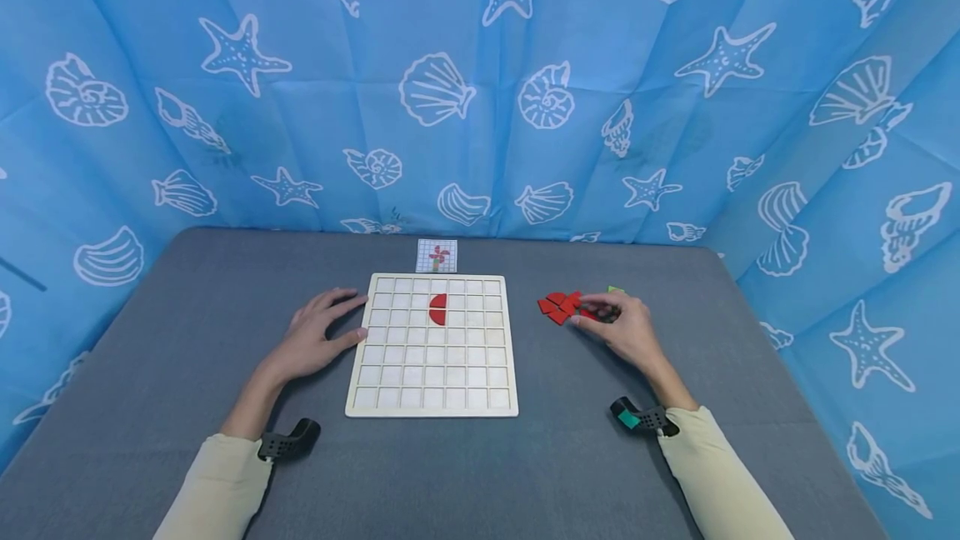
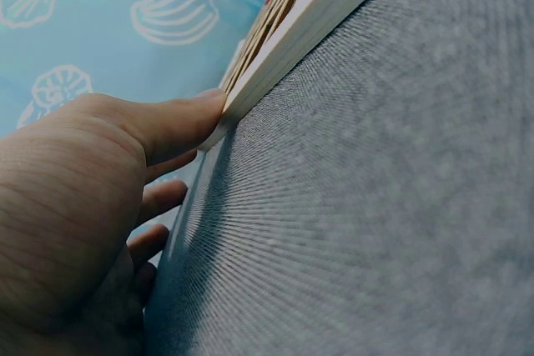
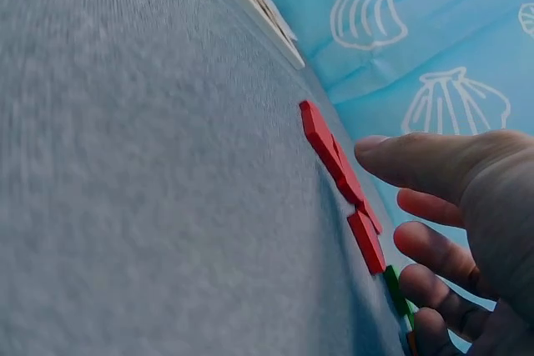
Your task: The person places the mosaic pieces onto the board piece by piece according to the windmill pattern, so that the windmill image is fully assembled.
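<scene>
A pale wooden grid board (image 1: 381, 377) lies on the table with two red quarter-circle pieces (image 1: 437, 317) in adjoining cells of its upper part. Beside its left edge is my left hand (image 1: 318, 336); in the left wrist view the thumb (image 2: 188, 118) touches the board's side, fingers loosely extended. My right hand (image 1: 628, 327) hovers over a cluster of flat red pieces (image 1: 555, 307) right of the board. Between its thumb and fingers no piece shows in the right wrist view, where red pieces (image 3: 367, 242) and a green piece (image 3: 395, 291) lie close by.
A small card (image 1: 423, 263) printed with a red and green figure on a grid lies behind the board. A light green piece (image 1: 615, 289) shows beyond my right hand. Blue curtains (image 1: 480, 140) with white sea shapes hang along the far edge of the grey table (image 1: 465, 473).
</scene>
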`<state>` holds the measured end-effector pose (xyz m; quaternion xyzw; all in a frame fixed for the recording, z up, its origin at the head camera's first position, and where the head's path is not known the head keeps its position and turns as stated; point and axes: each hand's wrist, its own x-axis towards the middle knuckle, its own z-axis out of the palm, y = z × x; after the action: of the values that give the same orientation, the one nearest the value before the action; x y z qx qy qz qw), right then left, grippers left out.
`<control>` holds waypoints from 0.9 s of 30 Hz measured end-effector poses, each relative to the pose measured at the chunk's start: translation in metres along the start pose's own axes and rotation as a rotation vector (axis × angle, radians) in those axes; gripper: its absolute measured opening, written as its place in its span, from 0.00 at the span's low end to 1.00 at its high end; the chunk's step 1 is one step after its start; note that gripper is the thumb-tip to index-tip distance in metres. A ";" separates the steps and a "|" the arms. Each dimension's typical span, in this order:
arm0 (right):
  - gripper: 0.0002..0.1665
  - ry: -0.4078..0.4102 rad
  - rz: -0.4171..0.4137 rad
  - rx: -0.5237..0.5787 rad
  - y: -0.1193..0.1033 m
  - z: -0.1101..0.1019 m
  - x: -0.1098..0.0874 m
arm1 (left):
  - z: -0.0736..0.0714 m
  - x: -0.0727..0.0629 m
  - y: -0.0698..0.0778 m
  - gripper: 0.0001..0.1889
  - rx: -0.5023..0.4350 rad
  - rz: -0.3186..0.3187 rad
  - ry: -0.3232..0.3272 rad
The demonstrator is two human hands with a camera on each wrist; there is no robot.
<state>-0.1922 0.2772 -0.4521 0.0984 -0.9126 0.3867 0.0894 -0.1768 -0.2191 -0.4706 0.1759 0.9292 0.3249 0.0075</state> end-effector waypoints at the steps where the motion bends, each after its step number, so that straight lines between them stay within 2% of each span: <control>1: 0.20 -0.001 0.007 -0.008 0.001 0.000 0.000 | 0.000 0.000 0.000 0.33 0.001 -0.001 0.000; 13: 0.21 0.009 0.035 -0.099 0.007 -0.001 -0.002 | -0.001 -0.001 0.000 0.33 0.002 -0.003 -0.003; 27: 0.19 0.019 0.042 -0.131 0.008 0.001 -0.003 | 0.000 0.001 -0.001 0.33 0.008 -0.003 -0.002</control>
<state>-0.1919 0.2821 -0.4594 0.0693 -0.9369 0.3288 0.0963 -0.1777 -0.2197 -0.4713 0.1749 0.9307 0.3212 0.0080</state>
